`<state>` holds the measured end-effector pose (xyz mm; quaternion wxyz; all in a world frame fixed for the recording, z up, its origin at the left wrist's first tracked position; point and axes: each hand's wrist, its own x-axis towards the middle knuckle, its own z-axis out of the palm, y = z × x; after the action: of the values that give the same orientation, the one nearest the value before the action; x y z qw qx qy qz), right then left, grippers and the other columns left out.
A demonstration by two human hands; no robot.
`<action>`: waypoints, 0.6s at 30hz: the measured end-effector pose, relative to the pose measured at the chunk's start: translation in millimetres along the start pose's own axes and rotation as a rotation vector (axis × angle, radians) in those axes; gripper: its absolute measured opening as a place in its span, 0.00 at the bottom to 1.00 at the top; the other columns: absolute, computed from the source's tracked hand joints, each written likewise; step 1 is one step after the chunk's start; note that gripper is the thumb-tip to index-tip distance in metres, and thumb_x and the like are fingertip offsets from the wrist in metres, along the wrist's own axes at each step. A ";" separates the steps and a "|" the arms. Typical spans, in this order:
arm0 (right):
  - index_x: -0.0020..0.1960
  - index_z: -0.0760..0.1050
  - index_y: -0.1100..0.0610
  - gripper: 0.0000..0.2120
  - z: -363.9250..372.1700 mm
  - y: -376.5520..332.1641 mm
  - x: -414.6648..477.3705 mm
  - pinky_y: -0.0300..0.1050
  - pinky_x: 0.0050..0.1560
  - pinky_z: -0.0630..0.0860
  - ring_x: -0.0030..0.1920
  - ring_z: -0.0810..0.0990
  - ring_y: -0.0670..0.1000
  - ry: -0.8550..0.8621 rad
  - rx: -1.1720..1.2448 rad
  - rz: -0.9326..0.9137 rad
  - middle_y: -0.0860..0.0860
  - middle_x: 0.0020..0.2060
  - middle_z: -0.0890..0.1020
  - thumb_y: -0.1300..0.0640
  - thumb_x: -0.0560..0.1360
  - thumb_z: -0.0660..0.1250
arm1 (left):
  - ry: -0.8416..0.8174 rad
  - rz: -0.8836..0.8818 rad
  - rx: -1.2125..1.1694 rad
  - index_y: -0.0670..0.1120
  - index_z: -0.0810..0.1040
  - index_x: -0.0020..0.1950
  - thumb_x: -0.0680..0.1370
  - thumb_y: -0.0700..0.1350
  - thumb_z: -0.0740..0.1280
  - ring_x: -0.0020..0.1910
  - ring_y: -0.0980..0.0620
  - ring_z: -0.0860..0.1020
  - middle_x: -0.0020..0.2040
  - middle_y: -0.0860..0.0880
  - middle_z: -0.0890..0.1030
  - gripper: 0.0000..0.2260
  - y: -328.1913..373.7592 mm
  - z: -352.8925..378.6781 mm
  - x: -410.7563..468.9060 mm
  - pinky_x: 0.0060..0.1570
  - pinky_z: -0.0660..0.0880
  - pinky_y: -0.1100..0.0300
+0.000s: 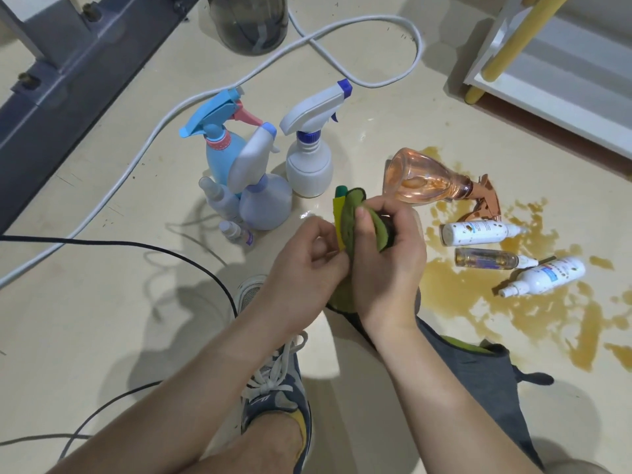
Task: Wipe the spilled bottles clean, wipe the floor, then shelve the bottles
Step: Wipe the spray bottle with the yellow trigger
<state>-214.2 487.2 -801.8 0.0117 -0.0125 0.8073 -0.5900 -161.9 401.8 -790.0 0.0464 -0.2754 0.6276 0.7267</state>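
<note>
My right hand (390, 261) has its fingers (405, 234) curled round a green cloth (367, 213), clamped on it, with the thumb pressed flat on the fold. My left hand (307, 258) has its fingers bent in, and they seem to pinch the lower part of a yellow thing (339, 222) with a green top. The cloth hides most of it, so I cannot tell what it is. Both hands hang above the floor (102, 319), over my shoe (273, 398).

Just right of the hands, a brown spill (461, 292) spreads across the floor. A clear orange spray bottle (420, 181), two small white bottles (475, 233) (547, 275) and a small clear bottle (489, 260) lie on their sides in it. A grey cloth (478, 367) lies on its near edge.

Left of the hands, three upright spray bottles, blue (219, 155), lavender (263, 200) and white (309, 165), stand close together on dry floor with two little clear ones (219, 196) (236, 230).

A white cable (171, 114) and a black cable (136, 244) cross the open floor on the left. The white shelf (547, 73) stands at far right, well apart from the spill.
</note>
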 end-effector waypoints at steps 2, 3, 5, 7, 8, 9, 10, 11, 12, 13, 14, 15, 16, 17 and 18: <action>0.49 0.78 0.59 0.03 -7.1 20.0 3.7 0.32 0.50 0.69 0.46 0.74 0.43 -0.011 -0.097 -0.097 0.52 0.45 0.77 0.64 0.77 0.66 | -0.005 0.027 0.032 0.41 0.70 0.46 0.76 0.34 0.67 0.38 0.56 0.79 0.40 0.41 0.82 0.06 -0.3 -1.2 -1.6 0.43 0.75 0.63; 0.49 0.78 0.61 0.03 -11.2 29.8 5.3 0.33 0.50 0.70 0.46 0.74 0.44 -0.011 -0.133 -0.112 0.52 0.45 0.76 0.65 0.77 0.66 | 0.005 0.029 0.041 0.42 0.70 0.44 0.77 0.32 0.66 0.38 0.57 0.79 0.39 0.45 0.82 0.08 -1.0 -2.1 -3.4 0.43 0.76 0.63; 0.49 0.79 0.62 0.05 -17.0 43.8 7.0 0.33 0.51 0.71 0.46 0.74 0.43 -0.014 -0.198 -0.100 0.51 0.44 0.76 0.67 0.77 0.66 | 0.042 0.022 0.040 0.43 0.70 0.44 0.77 0.31 0.66 0.40 0.54 0.81 0.40 0.48 0.83 0.09 -1.7 -3.9 -7.2 0.49 0.79 0.56; 0.49 0.80 0.62 0.05 -18.1 49.4 6.4 0.30 0.50 0.71 0.46 0.74 0.42 -0.043 -0.236 -0.080 0.52 0.44 0.78 0.68 0.76 0.66 | 0.079 -0.001 0.012 0.44 0.70 0.47 0.77 0.31 0.66 0.43 0.50 0.82 0.43 0.46 0.85 0.09 -1.0 -5.4 -10.0 0.54 0.79 0.46; 0.50 0.81 0.62 0.05 -16.5 50.5 6.1 0.28 0.50 0.70 0.45 0.75 0.42 -0.056 -0.251 -0.071 0.52 0.44 0.79 0.67 0.76 0.67 | 0.096 -0.013 0.003 0.45 0.70 0.49 0.77 0.31 0.65 0.43 0.49 0.83 0.44 0.46 0.85 0.10 0.6 -5.9 -10.9 0.55 0.79 0.45; 0.50 0.81 0.61 0.06 -14.5 50.5 6.3 0.28 0.50 0.69 0.45 0.75 0.42 -0.066 -0.257 -0.060 0.52 0.44 0.80 0.67 0.76 0.67 | 0.119 -0.020 0.009 0.47 0.69 0.51 0.77 0.31 0.65 0.44 0.49 0.83 0.45 0.46 0.85 0.12 1.6 -6.6 -11.0 0.55 0.79 0.44; 0.50 0.82 0.61 0.06 -11.7 49.3 7.6 0.30 0.50 0.70 0.45 0.76 0.44 -0.078 -0.261 -0.048 0.52 0.44 0.81 0.66 0.76 0.68 | 0.144 -0.020 0.025 0.49 0.69 0.53 0.77 0.31 0.65 0.44 0.49 0.84 0.45 0.46 0.85 0.14 2.9 -7.4 -10.2 0.55 0.79 0.44; 0.50 0.83 0.60 0.06 -9.1 48.6 9.4 0.34 0.50 0.72 0.46 0.77 0.46 -0.100 -0.268 -0.034 0.52 0.44 0.82 0.65 0.75 0.68 | 0.169 -0.021 0.044 0.51 0.69 0.55 0.77 0.32 0.65 0.44 0.50 0.84 0.44 0.47 0.86 0.16 3.6 -8.4 -9.5 0.55 0.79 0.44; 0.50 0.83 0.59 0.06 -7.7 48.7 12.0 0.37 0.50 0.73 0.46 0.78 0.48 -0.127 -0.283 -0.006 0.51 0.44 0.83 0.65 0.75 0.68 | 0.191 -0.026 0.058 0.54 0.69 0.56 0.76 0.33 0.66 0.44 0.50 0.84 0.44 0.48 0.86 0.18 4.4 -9.3 -9.0 0.55 0.79 0.44; 0.49 0.83 0.58 0.06 -8.6 50.2 16.4 0.40 0.51 0.74 0.46 0.79 0.49 -0.147 -0.294 0.050 0.50 0.43 0.83 0.64 0.76 0.69 | 0.206 -0.033 0.066 0.56 0.68 0.57 0.75 0.33 0.67 0.44 0.51 0.84 0.44 0.49 0.86 0.20 4.7 -10.2 -8.8 0.55 0.78 0.44; 0.48 0.83 0.57 0.05 -12.6 51.2 22.6 0.41 0.52 0.75 0.46 0.80 0.50 -0.146 -0.292 0.125 0.49 0.43 0.84 0.63 0.76 0.69 | 0.211 -0.039 0.071 0.58 0.69 0.57 0.74 0.33 0.67 0.44 0.51 0.84 0.44 0.50 0.86 0.21 4.8 -11.1 -9.4 0.55 0.79 0.44; 0.47 0.83 0.56 0.05 -19.5 50.2 29.4 0.44 0.54 0.76 0.47 0.81 0.50 -0.122 -0.274 0.201 0.48 0.41 0.83 0.63 0.76 0.69 | 0.205 -0.046 0.082 0.59 0.69 0.57 0.74 0.33 0.67 0.45 0.51 0.84 0.44 0.50 0.86 0.22 4.8 -11.8 -10.6 0.55 0.79 0.46; 0.46 0.81 0.55 0.05 -28.0 46.1 35.5 0.47 0.55 0.77 0.46 0.81 0.50 -0.064 -0.254 0.254 0.47 0.40 0.83 0.62 0.77 0.68 | 0.188 -0.049 0.087 0.59 0.70 0.58 0.74 0.33 0.68 0.45 0.51 0.84 0.44 0.51 0.86 0.23 6.4 -11.9 -12.5 0.54 0.80 0.48; 0.46 0.81 0.55 0.05 -35.4 36.3 39.6 0.49 0.56 0.77 0.45 0.81 0.49 0.010 -0.220 0.252 0.47 0.40 0.82 0.62 0.77 0.68 | 0.159 -0.047 0.090 0.60 0.72 0.58 0.74 0.34 0.68 0.45 0.51 0.84 0.44 0.52 0.86 0.23 8.0 -11.4 -13.4 0.53 0.79 0.52; 0.46 0.81 0.55 0.05 -37.7 24.2 40.6 0.49 0.55 0.77 0.44 0.80 0.46 0.068 -0.171 0.189 0.46 0.39 0.82 0.61 0.78 0.67 | 0.130 -0.036 0.087 0.60 0.74 0.57 0.74 0.34 0.68 0.45 0.52 0.84 0.44 0.51 0.86 0.22 10.6 -10.1 -13.4 0.52 0.79 0.54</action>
<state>-256.1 529.1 -813.6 0.0388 0.0828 0.8522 -0.5151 -151.6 393.8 -775.0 0.0306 -0.3308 0.6554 0.6783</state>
